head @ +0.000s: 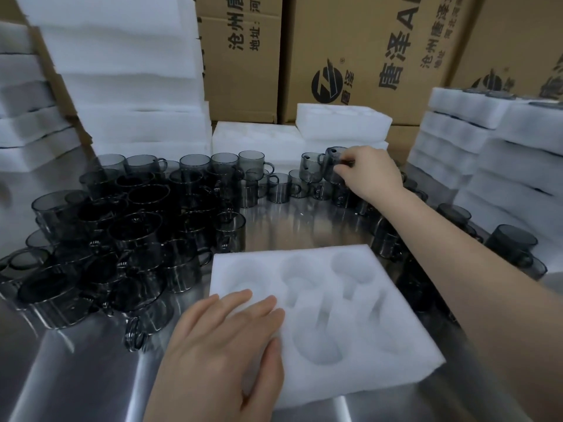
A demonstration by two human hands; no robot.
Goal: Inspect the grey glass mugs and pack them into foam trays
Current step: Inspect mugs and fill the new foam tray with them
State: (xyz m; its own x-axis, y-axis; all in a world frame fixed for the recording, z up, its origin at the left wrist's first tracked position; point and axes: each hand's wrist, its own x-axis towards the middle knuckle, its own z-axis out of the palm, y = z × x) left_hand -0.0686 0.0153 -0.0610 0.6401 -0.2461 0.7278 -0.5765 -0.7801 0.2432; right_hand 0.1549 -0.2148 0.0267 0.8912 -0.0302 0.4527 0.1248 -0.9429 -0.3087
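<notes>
An empty white foam tray (393, 348) with several mug-shaped hollows lies on the steel table in front of me. My left hand (225, 339) rests flat on its near left corner, fingers straight. Far back, my right hand (370, 175) reaches over the table and grips a grey glass mug (332, 162) that stands on top of other mugs, beside another raised mug (309, 167). A dense crowd of grey glass mugs (128, 226) covers the left half of the table, some stacked, one lying on its side (135, 333).
Tall stacks of white foam trays stand at the back left (128, 86) and right (487, 153), with lower foam trays (341, 121) in the middle. Cardboard boxes (365, 50) form the back wall. More mugs (511, 245) line the right edge. Bare steel (292, 223) shows beyond the tray.
</notes>
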